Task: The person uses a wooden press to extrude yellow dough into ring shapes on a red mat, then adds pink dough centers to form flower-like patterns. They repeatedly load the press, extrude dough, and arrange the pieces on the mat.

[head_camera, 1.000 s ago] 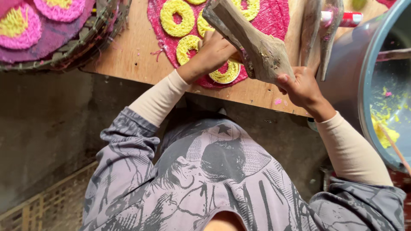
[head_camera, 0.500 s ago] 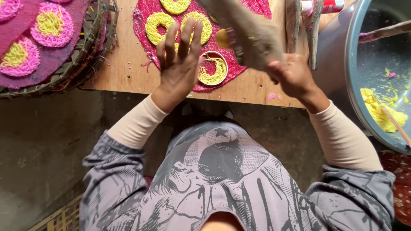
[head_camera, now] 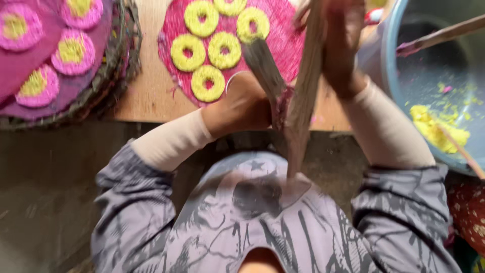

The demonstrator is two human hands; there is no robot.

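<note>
- Sleeves of grey patterned cloth are filling the near frame
- left hand [head_camera: 240, 103] is curling around the lower end of a grey-brown wooden tool [head_camera: 266, 68] at the near edge of the board
- right hand [head_camera: 344, 38] is gripping a long pale wooden stick [head_camera: 303, 96], its fingers blurred
- round pink woven mat [head_camera: 283, 43] is carrying six yellow dough rings [head_camera: 207, 83]; the top ones are running out of view
- pale blue basin [head_camera: 391, 65] is holding yellow dough yet unused

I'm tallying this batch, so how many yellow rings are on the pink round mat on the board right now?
6 yellow rings on the pink mat: top left, top middle, cut by the frame edge, top right, middle left, middle, bottom. The hands and wooden tool may hide more.
</note>
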